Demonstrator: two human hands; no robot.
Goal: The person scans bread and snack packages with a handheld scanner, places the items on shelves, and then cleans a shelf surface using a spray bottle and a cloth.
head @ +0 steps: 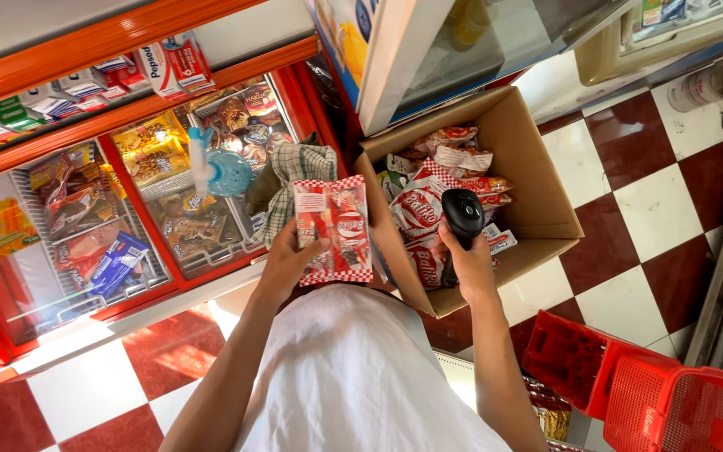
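My left hand [288,261] holds up a flat red-and-white checked snack packet [334,228] in front of my chest. My right hand [469,266] grips a black handheld barcode scanner [463,216], its head raised beside the packet. Just beyond the scanner stands an open cardboard box [546,197] on the floor, filled with several more red-and-white packets [422,209] of the same kind.
An orange-framed chest freezer [119,117] with glass lids lies to the left, full of wrapped ice creams, with a checked cloth [294,172] and a blue brush [215,172] on top. A red shopping basket [642,389] sits lower right on the red-and-white tiled floor. A cabinet door [395,59] overhangs the box.
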